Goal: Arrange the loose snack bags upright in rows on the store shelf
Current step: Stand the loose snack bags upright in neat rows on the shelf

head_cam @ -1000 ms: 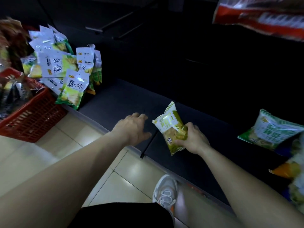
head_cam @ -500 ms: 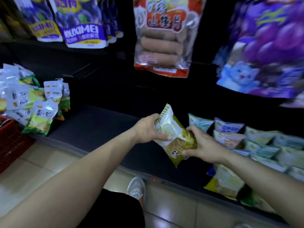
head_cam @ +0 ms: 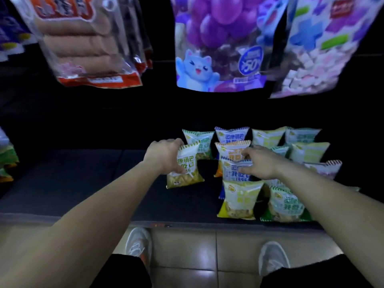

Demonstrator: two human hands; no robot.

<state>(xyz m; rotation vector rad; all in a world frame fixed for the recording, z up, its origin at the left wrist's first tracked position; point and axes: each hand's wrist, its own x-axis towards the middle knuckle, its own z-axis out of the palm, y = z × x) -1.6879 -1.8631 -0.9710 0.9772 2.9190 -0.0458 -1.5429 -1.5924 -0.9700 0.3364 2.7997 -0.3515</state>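
I watched from far away through the head camera, looking down at the dark shelf (head_cam: 72, 183). At the shelf's left end I saw some blurry bags (head_cam: 7, 154), cut off by the edge. Above the shelf hung a red pack (head_cam: 89, 48) and, further right, a purple pack (head_cam: 218, 48) with a blue cat on it.

The left arm reached out long and straight over the shelf's front edge. The left hand (head_cam: 164, 156) had its back up, and its fingers were curled tight on the left side of a yellow-green snack bag (head_cam: 187, 169). That bag was upright over the middle of the shelf. I could not tell if its bottom touched the shelf.

The right arm reached over the shelf too. The right hand (head_cam: 259, 163) pinched the top of a blue snack bag (head_cam: 234, 173), fingers behind and thumb in front. That bag stood upright on the shelf's right part, with an orange bag (head_cam: 228, 149) just behind it and a yellow bag (head_cam: 239, 200) just in front.
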